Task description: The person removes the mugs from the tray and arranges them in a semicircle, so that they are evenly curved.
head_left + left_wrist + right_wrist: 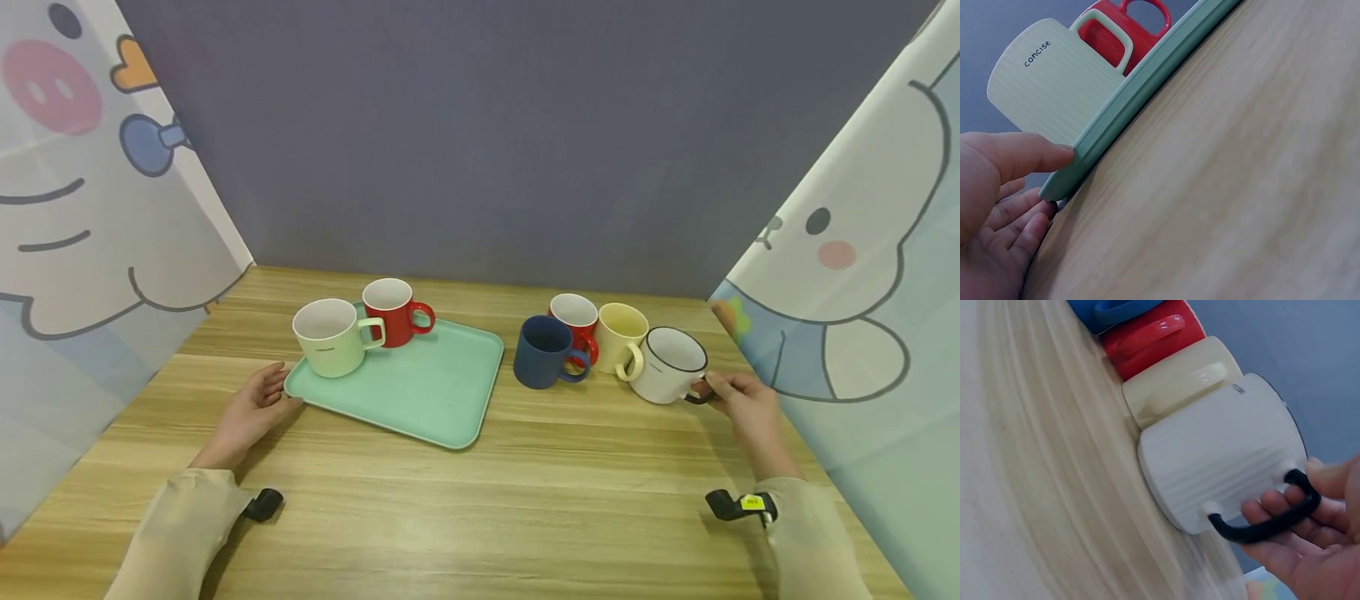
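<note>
At the left, my left hand [253,410] holds the corner of a mint-green tray [427,383], thumb [1041,153] against its edge and fingers tucked by the corner's underside. A pale green ribbed mug [330,352] marked "concise" stands on the tray near that hand, with a red mug [396,325] behind it. Over on the right, my right hand [750,412] grips a white mug [1222,444] with a dark rim by its black handle [1266,526], fingers curled through the loop. This mug stands upright on the table.
Left of the white mug, a yellow mug [617,346], a second red mug [581,331] and a dark blue mug [534,365] stand close together. A grey panel [480,150] rises behind the wooden table [480,517]; printed cloths hang at both sides.
</note>
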Action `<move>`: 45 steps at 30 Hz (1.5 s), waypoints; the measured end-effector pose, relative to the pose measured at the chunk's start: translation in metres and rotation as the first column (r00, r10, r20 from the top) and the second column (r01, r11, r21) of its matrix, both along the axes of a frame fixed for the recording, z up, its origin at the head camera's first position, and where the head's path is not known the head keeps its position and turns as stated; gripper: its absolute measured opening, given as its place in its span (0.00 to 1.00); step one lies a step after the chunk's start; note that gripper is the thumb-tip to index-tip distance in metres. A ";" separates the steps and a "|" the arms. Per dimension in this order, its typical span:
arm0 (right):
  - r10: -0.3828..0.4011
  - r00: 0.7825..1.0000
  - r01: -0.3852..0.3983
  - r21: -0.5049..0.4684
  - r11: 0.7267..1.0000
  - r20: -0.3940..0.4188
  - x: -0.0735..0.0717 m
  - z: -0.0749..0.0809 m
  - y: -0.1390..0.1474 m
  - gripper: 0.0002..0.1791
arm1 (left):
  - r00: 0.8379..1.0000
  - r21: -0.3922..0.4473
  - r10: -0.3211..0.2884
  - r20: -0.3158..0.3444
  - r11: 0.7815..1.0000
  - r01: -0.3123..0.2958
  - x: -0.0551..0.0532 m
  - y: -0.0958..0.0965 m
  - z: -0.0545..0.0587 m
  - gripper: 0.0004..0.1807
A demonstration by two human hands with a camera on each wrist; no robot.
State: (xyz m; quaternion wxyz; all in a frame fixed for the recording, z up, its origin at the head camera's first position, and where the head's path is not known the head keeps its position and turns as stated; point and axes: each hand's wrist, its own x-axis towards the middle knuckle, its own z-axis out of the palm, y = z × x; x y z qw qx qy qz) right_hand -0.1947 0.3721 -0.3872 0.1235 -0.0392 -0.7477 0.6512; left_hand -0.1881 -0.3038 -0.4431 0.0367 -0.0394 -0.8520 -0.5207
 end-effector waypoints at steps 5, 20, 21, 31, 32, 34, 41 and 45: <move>0.126 0.992 -0.126 -0.088 0.988 0.001 0.002 0.001 0.002 0.13 | 1.000 -0.010 0.004 0.014 1.000 -0.004 0.000 -0.001 0.001 0.44; 0.056 0.994 -0.076 0.237 0.968 0.090 0.000 0.004 0.008 0.14 | 1.000 -0.001 0.013 0.024 1.000 -0.013 0.000 -0.001 -0.001 0.44; 0.020 0.995 -0.048 0.308 0.950 0.094 0.000 0.006 0.007 0.16 | 1.000 0.001 0.012 0.027 1.000 -0.012 0.000 0.000 -0.001 0.44; -0.249 0.966 0.257 0.388 0.885 -0.073 0.002 0.030 -0.012 0.03 | 0.999 0.014 0.008 0.039 1.000 -0.008 -0.001 -0.001 0.001 0.44; -0.263 0.961 0.277 0.370 0.887 -0.087 0.002 0.033 -0.014 0.06 | 0.999 0.015 0.007 0.038 1.000 -0.008 -0.001 -0.001 0.001 0.44; -0.281 0.953 0.304 0.333 0.893 -0.117 0.000 0.038 -0.021 0.07 | 0.999 0.018 0.006 0.035 1.000 -0.006 -0.002 -0.001 0.000 0.44; -0.176 0.964 0.234 0.320 0.918 -0.200 0.000 0.044 -0.050 0.05 | 1.000 0.013 0.011 0.024 1.000 -0.011 -0.002 -0.001 0.000 0.43; -0.089 0.962 0.180 0.359 0.916 -0.257 0.000 0.046 -0.070 0.06 | 1.000 0.012 0.011 0.023 1.000 -0.011 -0.002 0.000 0.001 0.43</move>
